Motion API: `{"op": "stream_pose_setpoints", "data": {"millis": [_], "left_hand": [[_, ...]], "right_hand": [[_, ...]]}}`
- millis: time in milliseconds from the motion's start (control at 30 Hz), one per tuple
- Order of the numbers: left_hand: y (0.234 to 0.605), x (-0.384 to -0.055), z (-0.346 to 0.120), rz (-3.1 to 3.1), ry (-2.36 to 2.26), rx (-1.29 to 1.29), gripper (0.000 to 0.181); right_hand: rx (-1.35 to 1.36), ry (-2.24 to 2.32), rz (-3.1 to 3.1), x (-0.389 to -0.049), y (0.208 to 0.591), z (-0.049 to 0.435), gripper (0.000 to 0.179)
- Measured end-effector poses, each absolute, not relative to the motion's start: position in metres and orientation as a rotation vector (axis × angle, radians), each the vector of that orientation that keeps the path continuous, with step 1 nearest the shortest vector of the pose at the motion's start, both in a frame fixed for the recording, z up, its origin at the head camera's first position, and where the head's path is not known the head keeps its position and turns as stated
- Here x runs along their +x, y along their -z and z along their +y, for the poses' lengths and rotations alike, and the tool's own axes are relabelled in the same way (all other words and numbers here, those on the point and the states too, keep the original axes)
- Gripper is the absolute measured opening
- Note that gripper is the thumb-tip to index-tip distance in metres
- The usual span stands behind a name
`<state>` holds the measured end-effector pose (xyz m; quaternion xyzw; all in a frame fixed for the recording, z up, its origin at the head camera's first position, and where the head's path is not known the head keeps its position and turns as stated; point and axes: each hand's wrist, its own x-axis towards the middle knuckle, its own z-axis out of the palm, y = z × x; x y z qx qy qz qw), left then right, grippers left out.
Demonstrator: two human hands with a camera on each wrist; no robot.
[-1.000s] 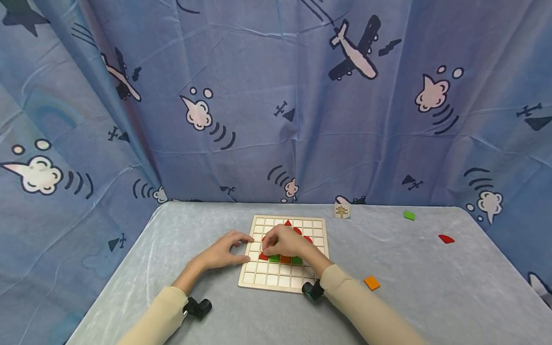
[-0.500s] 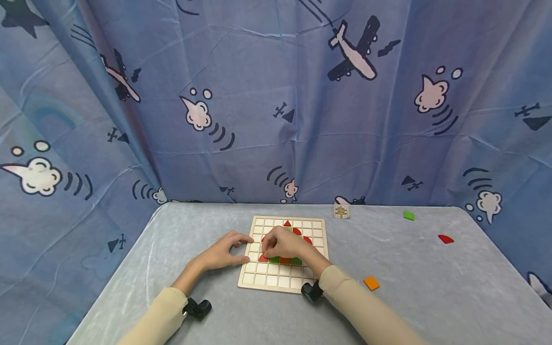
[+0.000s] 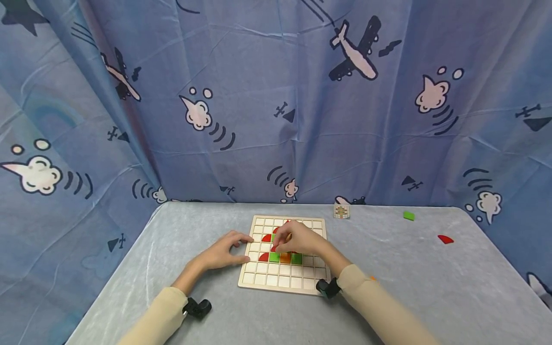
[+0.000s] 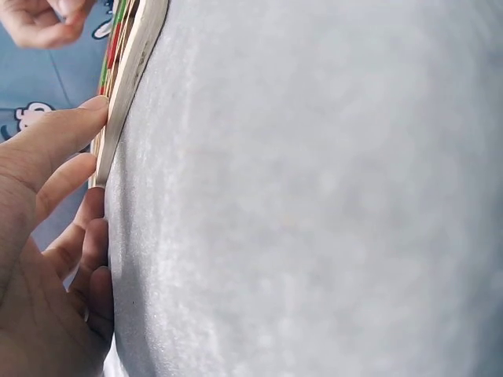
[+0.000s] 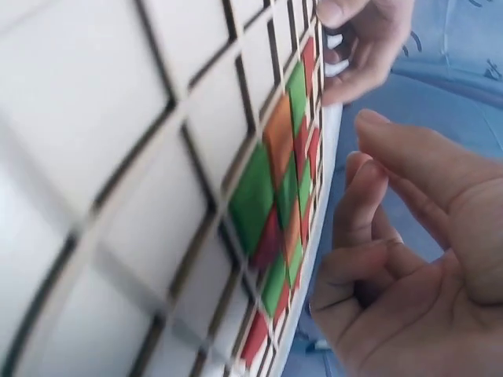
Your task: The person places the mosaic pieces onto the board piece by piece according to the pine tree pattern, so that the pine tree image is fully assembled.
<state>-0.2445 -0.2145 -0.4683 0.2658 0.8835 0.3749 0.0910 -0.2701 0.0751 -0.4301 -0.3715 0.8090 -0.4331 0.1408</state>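
A square wooden grid board (image 3: 284, 281) lies on the table, several red, green and orange tiles set in its cells. My left hand (image 3: 222, 251) touches the board's left edge with thumb and forefinger tips, clear in the left wrist view too. Over the tiles hovers my right hand (image 3: 297, 238), fingers bent. In the right wrist view its thumb and forefinger (image 5: 363, 177) stand slightly apart, with nothing seen between them. A red curved tile (image 3: 264, 258) sits left of a green tile (image 3: 274, 257). The right hand hides part of the pattern.
A small patterned card (image 3: 342, 211) lies behind the board to the right. Loose on the table's right side are a green tile (image 3: 408, 216) and a red curved tile (image 3: 446, 239). An orange tile (image 3: 373, 278) is mostly hidden by the right sleeve.
My right hand has moved right and slightly away from me, uncovering the red curved tile and others on the board's left. The right sleeve now covers most of the orange tile. The left hand stays put.
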Motion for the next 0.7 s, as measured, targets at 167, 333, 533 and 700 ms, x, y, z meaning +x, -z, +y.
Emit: {"op": "stream_pose_setpoints", "data": {"millis": [167,333,533,700], "left_hand": [[0.467,-0.245,-0.215,2.619,-1.108,0.791,0.050],[0.468,-0.245,-0.214,2.620,-1.106,0.791,0.050],[0.470,-0.246,-0.215,2.619,-1.114,0.799,0.050],[0.469,-0.247,-0.217,2.616,-1.126,0.819,0.050]], "right_hand": [[-1.040,1.275,2.342,-0.269,0.429,0.104,0.008],[-0.998,1.254,2.384,-0.265,0.429,0.136,0.009],[-0.930,1.253,2.430,-0.257,0.427,0.175,0.013],[-0.882,1.279,2.441,-0.250,0.425,0.203,0.016]]}}
